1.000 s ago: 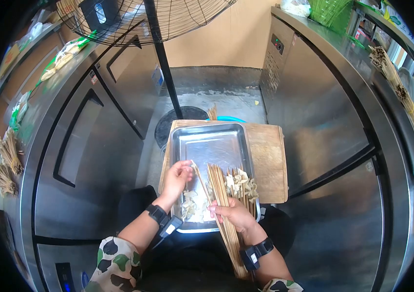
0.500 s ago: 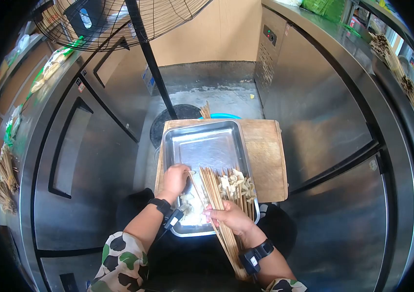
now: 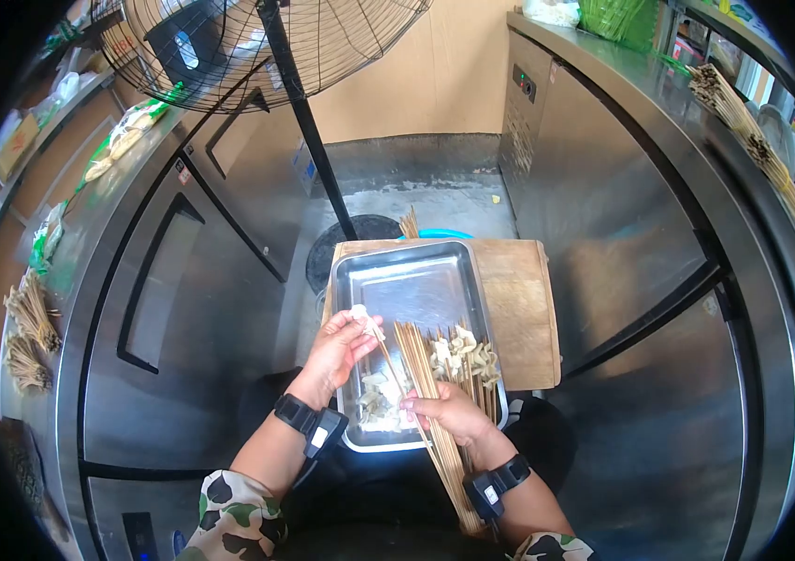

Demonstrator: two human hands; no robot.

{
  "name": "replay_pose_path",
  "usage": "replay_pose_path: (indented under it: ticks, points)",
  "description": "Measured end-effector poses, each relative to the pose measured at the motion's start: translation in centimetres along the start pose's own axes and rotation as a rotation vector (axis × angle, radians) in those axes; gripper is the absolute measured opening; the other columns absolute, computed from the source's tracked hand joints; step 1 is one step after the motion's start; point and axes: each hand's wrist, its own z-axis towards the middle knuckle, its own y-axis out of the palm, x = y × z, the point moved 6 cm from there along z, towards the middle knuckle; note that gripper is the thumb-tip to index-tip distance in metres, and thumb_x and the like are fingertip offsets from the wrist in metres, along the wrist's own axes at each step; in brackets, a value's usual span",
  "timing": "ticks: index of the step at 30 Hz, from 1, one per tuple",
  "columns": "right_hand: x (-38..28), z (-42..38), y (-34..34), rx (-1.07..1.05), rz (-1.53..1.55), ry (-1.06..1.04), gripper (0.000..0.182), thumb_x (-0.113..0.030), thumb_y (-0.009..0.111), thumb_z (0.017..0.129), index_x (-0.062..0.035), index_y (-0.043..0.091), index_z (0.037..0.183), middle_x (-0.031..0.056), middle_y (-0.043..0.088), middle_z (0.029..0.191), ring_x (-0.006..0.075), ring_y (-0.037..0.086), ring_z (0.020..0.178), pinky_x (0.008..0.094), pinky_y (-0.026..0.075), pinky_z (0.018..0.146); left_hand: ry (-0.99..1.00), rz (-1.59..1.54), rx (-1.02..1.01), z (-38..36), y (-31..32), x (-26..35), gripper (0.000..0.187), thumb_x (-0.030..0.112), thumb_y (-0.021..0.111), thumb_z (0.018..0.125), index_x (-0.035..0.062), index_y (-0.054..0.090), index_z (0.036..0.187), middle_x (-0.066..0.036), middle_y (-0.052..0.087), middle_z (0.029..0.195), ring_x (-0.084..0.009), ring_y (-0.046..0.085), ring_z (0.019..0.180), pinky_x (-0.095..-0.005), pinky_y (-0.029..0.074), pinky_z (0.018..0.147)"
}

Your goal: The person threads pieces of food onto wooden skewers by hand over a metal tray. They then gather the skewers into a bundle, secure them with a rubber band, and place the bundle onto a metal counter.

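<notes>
My left hand (image 3: 334, 353) is closed on a pale, whitish food piece (image 3: 360, 316), at the upper end of a single bamboo skewer (image 3: 391, 360). My right hand (image 3: 449, 411) grips a thick bundle of bamboo skewers (image 3: 419, 363) and the lower part of that single skewer. Both hands are over a shallow metal tray (image 3: 407, 265). Loose pale pieces (image 3: 379, 397) lie in its near part, between the hands. Along the tray's right side rest several skewers with pale, folded pieces (image 3: 463, 353) on their ends, partly hidden by the bundle and my right hand.
A wooden board (image 3: 519, 309) supports the tray. Steel cabinets (image 3: 196, 309) flank me on both sides. A black-caged fan (image 3: 257, 47) stands ahead on the left. Skewer bundles lie on the left counter (image 3: 33, 313) and the right ledge (image 3: 753, 140).
My left hand has turned and now holds a pale piece up at the single skewer's tip. The right hand keeps its grip on the bundle. The whole view has shifted slightly.
</notes>
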Motion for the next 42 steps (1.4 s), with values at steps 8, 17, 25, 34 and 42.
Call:
replay_pose_path:
  ticks: [8, 17, 25, 34, 42]
  points:
    - [0.0, 0.0, 0.1, 0.0, -0.008, -0.004, 0.01, -0.008, 0.066, 0.077, -0.0034, 0.058, 0.082, 0.0034, 0.059, 0.067, 0.0077, 0.049, 0.052, 0.0201, 0.039, 0.047, 0.053, 0.128, 0.074, -0.7, 0.5, 0.9, 0.023, 0.009, 0.051, 0.089, 0.0006, 0.054, 0.111, -0.012, 0.062, 0.101, -0.019, 0.062, 0.092, -0.0266, 0.051, 0.079]
    - [0.6, 0.3, -0.1, -0.017, -0.005, 0.024, 0.01, -0.007, 0.064, 0.079, -0.0019, 0.058, 0.084, 0.0051, 0.06, 0.069, 0.0081, 0.05, 0.052, 0.0205, 0.04, 0.047, 0.076, 0.194, 0.078, -0.9, 1.3, 0.8, 0.018, 0.009, 0.052, 0.088, 0.0017, 0.058, 0.104, -0.009, 0.064, 0.096, -0.0153, 0.063, 0.085, -0.0237, 0.051, 0.073]
    - [0.1, 0.0, 0.1, 0.008, 0.001, -0.013, 0.012, -0.007, 0.062, 0.081, -0.0005, 0.06, 0.091, 0.0064, 0.061, 0.07, 0.0086, 0.051, 0.053, 0.0203, 0.04, 0.046, 0.117, 0.253, 0.096, -1.3, 1.3, 0.2, 0.015, 0.008, 0.053, 0.088, 0.0027, 0.059, 0.1, -0.009, 0.064, 0.095, -0.0141, 0.062, 0.083, -0.0236, 0.05, 0.072]
    - [0.2, 0.1, -0.1, -0.014, -0.024, -0.039, 0.012, -0.008, 0.062, 0.08, -0.0002, 0.058, 0.088, 0.0062, 0.06, 0.069, 0.0081, 0.049, 0.049, 0.0201, 0.039, 0.046, 0.325, 0.266, 0.115, -3.0, 2.3, -1.8, 0.012, 0.011, 0.054, 0.088, 0.0033, 0.058, 0.096, -0.007, 0.063, 0.092, -0.012, 0.061, 0.081, -0.0248, 0.05, 0.071]
    - [0.1, 0.0, 0.2, -0.025, -0.04, -0.034, 0.009, -0.008, 0.062, 0.08, -0.0018, 0.057, 0.085, 0.0033, 0.057, 0.066, 0.0073, 0.048, 0.049, 0.0206, 0.038, 0.046, 0.18, 0.253, 0.14, -2.1, 1.8, -0.4, 0.011, 0.019, 0.054, 0.089, 0.0088, 0.056, 0.092, -0.005, 0.063, 0.09, -0.0094, 0.06, 0.076, -0.0224, 0.047, 0.067]
